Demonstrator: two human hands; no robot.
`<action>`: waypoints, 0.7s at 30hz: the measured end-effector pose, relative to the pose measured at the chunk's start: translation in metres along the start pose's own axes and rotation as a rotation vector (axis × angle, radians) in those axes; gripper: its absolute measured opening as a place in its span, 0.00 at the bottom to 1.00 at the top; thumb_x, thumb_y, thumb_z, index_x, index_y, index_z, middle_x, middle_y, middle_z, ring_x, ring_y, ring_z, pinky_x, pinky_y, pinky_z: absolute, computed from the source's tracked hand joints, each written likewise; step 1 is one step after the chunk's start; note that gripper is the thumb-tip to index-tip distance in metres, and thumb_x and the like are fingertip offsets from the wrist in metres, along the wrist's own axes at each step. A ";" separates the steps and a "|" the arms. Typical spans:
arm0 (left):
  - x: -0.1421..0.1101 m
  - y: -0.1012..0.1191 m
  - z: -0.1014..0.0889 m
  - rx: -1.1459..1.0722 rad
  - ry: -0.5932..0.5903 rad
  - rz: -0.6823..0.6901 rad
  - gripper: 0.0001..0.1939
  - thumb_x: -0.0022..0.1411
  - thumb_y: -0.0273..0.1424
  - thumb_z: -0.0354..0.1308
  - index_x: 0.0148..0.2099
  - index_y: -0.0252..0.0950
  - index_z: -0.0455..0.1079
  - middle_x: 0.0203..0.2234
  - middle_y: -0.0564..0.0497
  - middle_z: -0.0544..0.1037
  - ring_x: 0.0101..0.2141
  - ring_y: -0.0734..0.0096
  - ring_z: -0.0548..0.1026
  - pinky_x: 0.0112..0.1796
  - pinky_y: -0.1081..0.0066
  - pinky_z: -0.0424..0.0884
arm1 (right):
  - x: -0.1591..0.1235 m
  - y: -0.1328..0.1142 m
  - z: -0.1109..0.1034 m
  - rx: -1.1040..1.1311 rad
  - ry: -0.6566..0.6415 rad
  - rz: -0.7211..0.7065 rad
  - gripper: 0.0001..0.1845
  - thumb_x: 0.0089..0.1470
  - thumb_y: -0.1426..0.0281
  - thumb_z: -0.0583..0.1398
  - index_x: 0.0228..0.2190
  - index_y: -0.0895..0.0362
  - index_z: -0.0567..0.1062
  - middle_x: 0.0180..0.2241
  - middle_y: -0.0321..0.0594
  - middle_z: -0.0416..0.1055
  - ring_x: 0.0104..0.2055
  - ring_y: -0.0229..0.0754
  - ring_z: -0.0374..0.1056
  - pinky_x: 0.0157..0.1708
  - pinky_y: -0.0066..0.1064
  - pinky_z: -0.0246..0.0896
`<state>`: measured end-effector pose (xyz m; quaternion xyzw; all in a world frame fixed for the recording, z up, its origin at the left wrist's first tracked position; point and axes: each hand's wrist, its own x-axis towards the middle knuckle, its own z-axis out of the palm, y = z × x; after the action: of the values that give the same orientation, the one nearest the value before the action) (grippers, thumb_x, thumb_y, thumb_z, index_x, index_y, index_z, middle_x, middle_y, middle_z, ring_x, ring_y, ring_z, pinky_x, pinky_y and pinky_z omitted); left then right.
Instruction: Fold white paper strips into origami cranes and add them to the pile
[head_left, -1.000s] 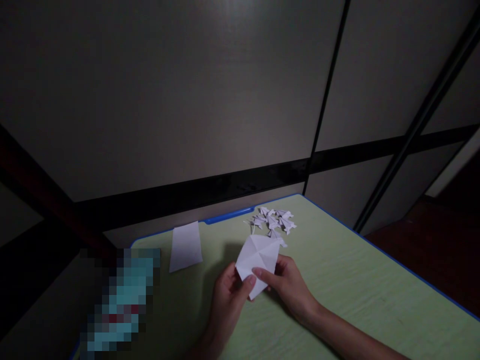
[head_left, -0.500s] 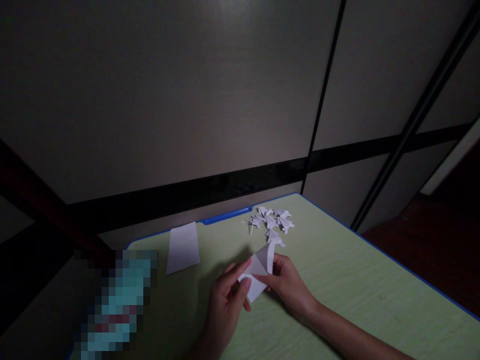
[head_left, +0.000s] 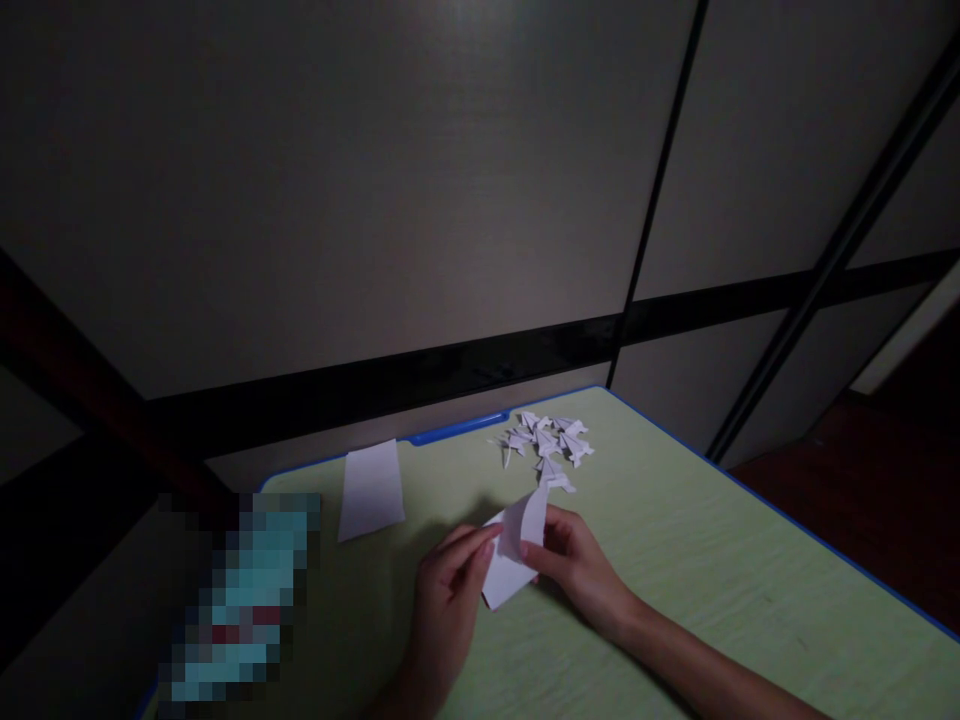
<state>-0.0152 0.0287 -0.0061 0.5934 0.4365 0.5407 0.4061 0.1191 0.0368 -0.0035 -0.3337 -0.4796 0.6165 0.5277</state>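
Observation:
A partly folded sheet of white paper is held above the table between my two hands. My left hand pinches its left edge with thumb and fingers. On the other side, my right hand grips the right edge, the thumb lying on the front face and the other fingers behind. The upper right part of the paper stands up in a curved flap. Just beyond the paper lies a cluster of several small folded white paper figures.
A flat white paper sheet lies at the table's far left. The pale green table has a blue rim and a blue slot along the back. A blurred-out turquoise item is at left. Dark cabinet panels stand right behind.
The paper's lower part, folded inward before, now lies flatter and its flap looks wider. My left thumb has moved up along the edge. The view has shifted slightly.

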 end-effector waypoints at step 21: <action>-0.001 0.000 0.005 -0.165 -0.012 -0.229 0.11 0.38 0.20 0.54 0.29 0.32 0.65 0.22 0.51 0.74 0.25 0.71 0.72 0.23 0.78 0.66 | -0.001 -0.003 0.004 -0.159 0.066 0.078 0.15 0.34 0.63 0.61 0.16 0.62 0.66 0.13 0.30 0.60 0.16 0.29 0.53 0.16 0.21 0.46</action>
<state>-0.0099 0.0277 -0.0073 0.5075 0.4529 0.5215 0.5152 0.1164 0.0345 0.0007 -0.4133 -0.4959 0.5853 0.4906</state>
